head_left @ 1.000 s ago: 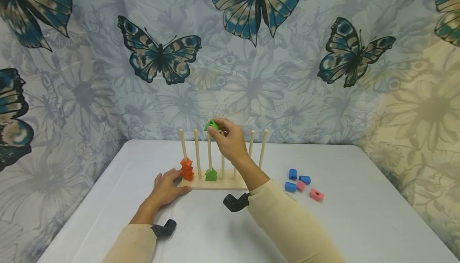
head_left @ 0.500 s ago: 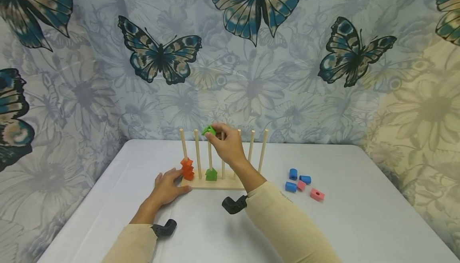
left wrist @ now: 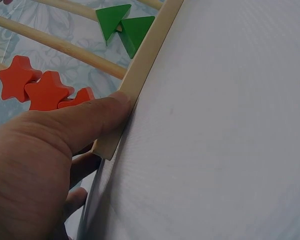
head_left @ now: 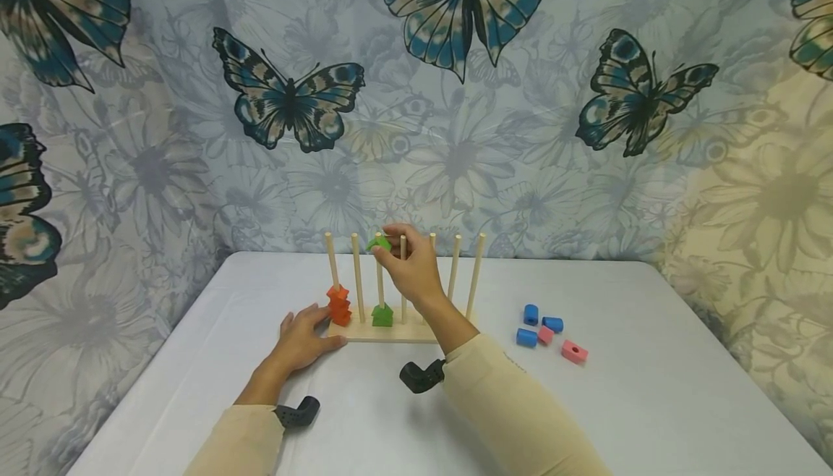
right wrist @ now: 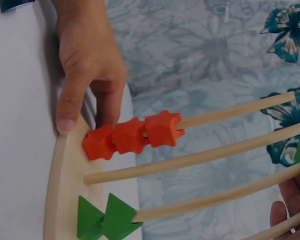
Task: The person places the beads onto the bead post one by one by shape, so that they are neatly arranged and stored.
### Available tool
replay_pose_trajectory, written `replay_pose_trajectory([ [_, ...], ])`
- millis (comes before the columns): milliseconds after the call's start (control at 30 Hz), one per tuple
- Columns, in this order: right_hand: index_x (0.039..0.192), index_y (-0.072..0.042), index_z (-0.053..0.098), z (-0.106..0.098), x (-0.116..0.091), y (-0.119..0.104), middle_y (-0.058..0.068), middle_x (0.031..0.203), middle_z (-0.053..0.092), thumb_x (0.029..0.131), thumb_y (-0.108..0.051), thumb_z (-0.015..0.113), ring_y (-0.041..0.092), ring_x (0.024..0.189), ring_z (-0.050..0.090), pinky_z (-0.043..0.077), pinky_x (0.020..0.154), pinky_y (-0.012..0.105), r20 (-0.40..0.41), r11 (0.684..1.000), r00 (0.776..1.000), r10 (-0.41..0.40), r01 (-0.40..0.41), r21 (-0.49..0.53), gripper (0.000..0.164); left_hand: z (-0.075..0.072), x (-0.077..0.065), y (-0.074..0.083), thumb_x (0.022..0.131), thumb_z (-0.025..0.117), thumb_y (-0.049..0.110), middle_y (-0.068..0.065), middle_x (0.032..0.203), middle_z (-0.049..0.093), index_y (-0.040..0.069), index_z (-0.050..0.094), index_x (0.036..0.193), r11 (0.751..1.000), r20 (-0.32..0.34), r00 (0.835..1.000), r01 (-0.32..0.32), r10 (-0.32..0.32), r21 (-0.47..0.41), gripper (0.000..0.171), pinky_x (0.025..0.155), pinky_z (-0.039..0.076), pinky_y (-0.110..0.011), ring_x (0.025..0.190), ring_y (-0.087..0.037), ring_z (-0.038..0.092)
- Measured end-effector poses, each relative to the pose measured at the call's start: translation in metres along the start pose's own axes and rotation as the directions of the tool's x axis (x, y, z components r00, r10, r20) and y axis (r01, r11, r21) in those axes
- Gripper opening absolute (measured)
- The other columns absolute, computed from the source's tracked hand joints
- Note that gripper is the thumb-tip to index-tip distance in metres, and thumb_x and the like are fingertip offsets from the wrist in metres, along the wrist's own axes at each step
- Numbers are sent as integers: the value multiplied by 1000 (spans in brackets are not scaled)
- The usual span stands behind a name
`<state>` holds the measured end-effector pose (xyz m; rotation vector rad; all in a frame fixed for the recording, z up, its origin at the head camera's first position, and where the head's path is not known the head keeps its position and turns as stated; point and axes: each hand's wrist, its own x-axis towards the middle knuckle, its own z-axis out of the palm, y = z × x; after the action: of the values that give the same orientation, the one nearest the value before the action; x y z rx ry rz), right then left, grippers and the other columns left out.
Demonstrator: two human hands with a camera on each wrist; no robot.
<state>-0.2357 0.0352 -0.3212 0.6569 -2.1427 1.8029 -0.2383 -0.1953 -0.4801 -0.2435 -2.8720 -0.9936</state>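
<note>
In the head view my right hand (head_left: 416, 271) pinches a green triangular block (head_left: 379, 244) at the top of the third peg from the left. The peg's tip shows just above the block. Two more green triangular blocks (left wrist: 135, 35) sit low on that same peg. My left hand (head_left: 301, 341) grips the left end of the wooden peg board (head_left: 397, 334), its thumb on the front edge and its fingers behind. Three orange star blocks (right wrist: 130, 135) are stacked on the leftmost peg, beside that hand. The second peg (right wrist: 200, 152) is bare.
To the right of the peg board lie three blue cylinders (head_left: 526, 338) and two pink blocks (head_left: 574, 352) on the white table (head_left: 651, 404). Further upright pegs (head_left: 477, 273) stand at the board's right side. A butterfly-patterned cloth (head_left: 455, 165) hangs behind the table.
My right hand has come slightly down and left, bringing the green block from over the third peg to around its tip. My left hand has stayed on the board's end.
</note>
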Motion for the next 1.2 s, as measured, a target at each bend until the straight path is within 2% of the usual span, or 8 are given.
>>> replay_pose_trajectory([
  [67,120,9,57,1,0,5,22,112,61,90,-3,67,34,94,61,53,83,36,-2,1000,1000,23,-23,15,34,0,0,0,77,80,35,-19,137,52,1,55,135,1000,1,1000,0,0,-4,72,111,0,-58,136,-38,33],
  [267,118,5,60,6,3,44,14,103,64,89,-10,70,27,91,60,52,81,34,1,992,993,116,-116,56,34,0,1,-1,77,81,36,-18,137,52,1,55,135,1000,-2,1000,3,-3,-2,73,111,-1,-58,136,-37,32],
  [467,112,1,62,9,-1,60,9,100,64,88,-16,72,23,88,62,53,81,33,-5,991,994,107,-106,79,31,0,2,-2,77,81,36,-18,137,52,1,55,135,1000,-1,1000,11,-11,5,72,111,-1,-58,136,-37,32],
  [700,111,-2,64,13,-10,70,7,99,64,87,-18,73,22,92,60,51,84,34,-26,988,989,145,-144,48,30,0,2,-1,77,81,37,-18,138,51,1,54,135,1000,5,1000,17,-17,-7,74,111,-1,-57,136,-37,31],
  [1033,114,5,61,16,-18,79,14,102,63,89,-9,70,27,94,60,51,84,36,1,981,984,177,-177,77,31,-1,0,0,76,81,37,-18,138,51,2,54,136,1000,0,1000,17,-17,-6,74,111,-1,-57,136,-38,31],
  [1200,111,8,60,15,-27,62,17,100,62,89,-4,68,28,91,61,53,80,33,-4,977,980,200,-199,72,27,-1,0,1,77,81,35,-17,138,52,2,55,135,1000,-1,1000,15,-15,-6,72,111,-1,-58,136,-37,32],
])
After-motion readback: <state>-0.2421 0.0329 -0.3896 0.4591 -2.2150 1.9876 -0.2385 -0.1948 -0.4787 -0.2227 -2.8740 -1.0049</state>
